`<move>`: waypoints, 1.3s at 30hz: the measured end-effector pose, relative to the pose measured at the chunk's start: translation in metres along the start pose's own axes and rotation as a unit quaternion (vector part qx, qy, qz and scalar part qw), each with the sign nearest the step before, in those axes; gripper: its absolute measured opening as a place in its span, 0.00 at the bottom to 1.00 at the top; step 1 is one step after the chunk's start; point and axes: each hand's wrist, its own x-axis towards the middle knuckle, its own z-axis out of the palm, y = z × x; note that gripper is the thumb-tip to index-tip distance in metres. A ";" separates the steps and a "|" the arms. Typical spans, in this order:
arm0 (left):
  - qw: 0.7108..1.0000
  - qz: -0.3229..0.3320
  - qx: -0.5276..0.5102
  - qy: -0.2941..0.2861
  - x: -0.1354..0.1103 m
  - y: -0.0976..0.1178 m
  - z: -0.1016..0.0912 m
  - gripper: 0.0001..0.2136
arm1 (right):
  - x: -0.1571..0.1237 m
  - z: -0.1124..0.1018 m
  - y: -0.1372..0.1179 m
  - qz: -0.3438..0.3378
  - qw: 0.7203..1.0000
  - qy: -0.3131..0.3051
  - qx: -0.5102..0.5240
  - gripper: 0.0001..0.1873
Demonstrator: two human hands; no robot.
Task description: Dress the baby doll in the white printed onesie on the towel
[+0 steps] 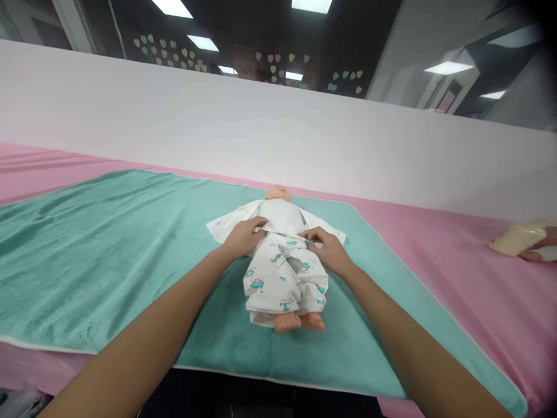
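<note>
Head view: I had my left hand (pixel 244 235) and right hand (pixel 327 248) closed on the waistband of the trousers (pixel 282 281), one at each hip of the doll (pixel 278 193), fingers pinching the cloth. The doll lay on its back in the middle of the teal towel (pixel 108 249), bare feet toward me, its white top (pixel 285 216) spread out to both sides. I judged that an uneven tug could twist the waistband or drag the doll askew. Beyond the towel lay the pink sheet (pixel 456 290). At its right edge a cream bottle-like thing (pixel 517 238) rested against another person's fingers (pixel 533 255); I could not tell its contents.
</note>
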 end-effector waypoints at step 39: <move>0.977 -0.184 -0.087 0.060 0.044 -0.030 0.016 0.14 | 0.071 0.029 0.070 0.158 0.972 0.082 0.155 0.20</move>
